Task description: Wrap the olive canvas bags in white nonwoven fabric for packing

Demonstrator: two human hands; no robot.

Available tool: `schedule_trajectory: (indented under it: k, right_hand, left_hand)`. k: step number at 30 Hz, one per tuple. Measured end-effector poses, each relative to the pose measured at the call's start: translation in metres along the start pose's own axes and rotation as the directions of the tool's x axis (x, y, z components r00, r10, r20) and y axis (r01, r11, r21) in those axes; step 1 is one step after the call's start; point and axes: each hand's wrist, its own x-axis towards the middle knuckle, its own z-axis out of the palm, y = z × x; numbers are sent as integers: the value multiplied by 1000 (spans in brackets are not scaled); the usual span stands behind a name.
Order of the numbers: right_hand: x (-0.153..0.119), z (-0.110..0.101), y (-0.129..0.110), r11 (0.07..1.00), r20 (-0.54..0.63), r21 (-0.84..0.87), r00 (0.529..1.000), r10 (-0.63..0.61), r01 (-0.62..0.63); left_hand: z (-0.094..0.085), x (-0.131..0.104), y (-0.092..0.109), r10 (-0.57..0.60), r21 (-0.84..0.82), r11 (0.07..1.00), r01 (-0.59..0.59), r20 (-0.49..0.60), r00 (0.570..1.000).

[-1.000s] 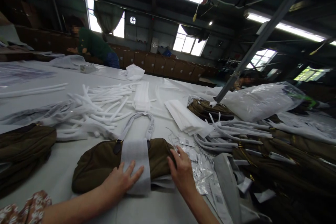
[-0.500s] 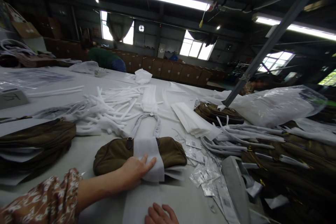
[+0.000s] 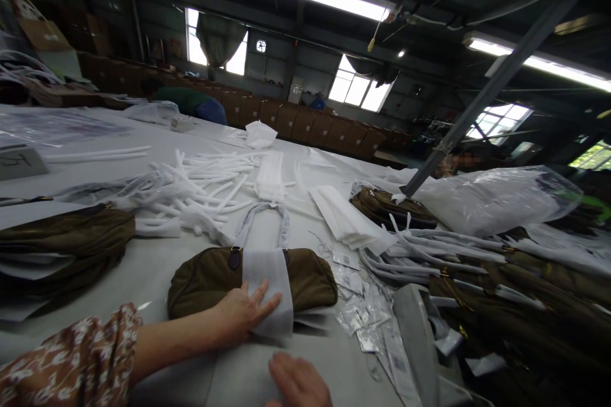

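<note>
An olive-brown handbag (image 3: 310,276) lies on the white table with its wrapped handle (image 3: 245,226) standing out toward the far side. Across its middle is a strip of white sheet (image 3: 267,261). My left hand (image 3: 245,311) presses flat on that strip, fingers spread. More white sheet pokes out from under the bag's right end. Close to the bottom edge, my right hand (image 3: 300,381) is held just in front of the bag, fingers stretched out and slightly blurred, with nothing seen in it. Its lower part is cut off by the frame.
Left of the bag sits a stack of similar bags (image 3: 67,248). White foam tubes (image 3: 214,184) and folded white sheets (image 3: 344,216) lie beyond. Small clear packets (image 3: 367,318), a grey dispenser-like object (image 3: 415,324) and piled bags (image 3: 539,305) are at right, near a slanted metal post (image 3: 496,70).
My right hand has turned, its fingers now closer together. My left hand stays on the white strip, which lies flatter against the bag. The view has shifted slightly.
</note>
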Motion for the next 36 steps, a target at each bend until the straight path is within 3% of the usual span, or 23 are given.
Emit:
schedule_trajectory:
  k: [3, 7, 10, 12, 14, 19, 22, 25, 27, 29, 30, 31, 34, 36]
  right_hand:
    - [24, 4, 30, 992, 88, -119, 994, 60, -50]
    - [42, 31, 49, 982, 169, -188, 985, 41, -9]
    - [36, 50, 48, 983, 124, -183, 991, 45, -21]
    - [30, 55, 44, 981, 123, -184, 988, 88, -64]
    - [27, 54, 39, 977, 158, -191, 979, 128, -97]
    - [32, 58, 34, 967, 191, -211, 965, 181, -139]
    - [40, 65, 32, 963, 171, -205, 963, 210, -174]
    - [43, 59, 28, 963, 144, -191, 965, 219, -190]
    - [33, 50, 23, 977, 168, -174, 973, 157, -127]
    - [9, 49, 15, 990, 168, -143, 986, 13, 11]
    - [-6, 54, 9, 987, 114, -127, 990, -87, 102]
    - [-22, 63, 4, 980, -15, -137, 989, -146, 143]
    - [-62, 99, -6, 987, -256, -119, 957, -138, 111]
    - [-71, 114, -7, 992, -262, -86, 959, -107, 87]
  left_hand:
    - [-2, 0, -6, 30, 4, 1000, -30, -7, 1000]
    - [4, 0, -7, 49, -7, 999, -49, -1, 999]
    - [12, -6, -1, -94, 55, 994, 98, -58, 994]
    - [16, -14, 3, -223, 120, 963, 240, -142, 964]
    - [17, -22, 3, -268, 158, 943, 295, -170, 948]
    - [3, -30, -19, -132, 122, 983, 137, -48, 990]
    - [-3, -31, -29, -79, 69, 994, 84, -73, 994]
    - [0, -31, -27, -120, 91, 987, 133, -142, 983]
    - [6, -29, -22, -137, 101, 983, 155, -168, 976]
    - [11, -26, -19, -128, 105, 983, 148, -177, 976]
    - [13, -25, -18, -119, 107, 985, 139, -176, 977]
    - [14, -23, -18, -111, 108, 985, 132, -178, 978]
    - [12, -21, -22, -97, 103, 988, 118, -186, 978]
    - [5, -23, -27, -85, 104, 989, 105, -178, 980]
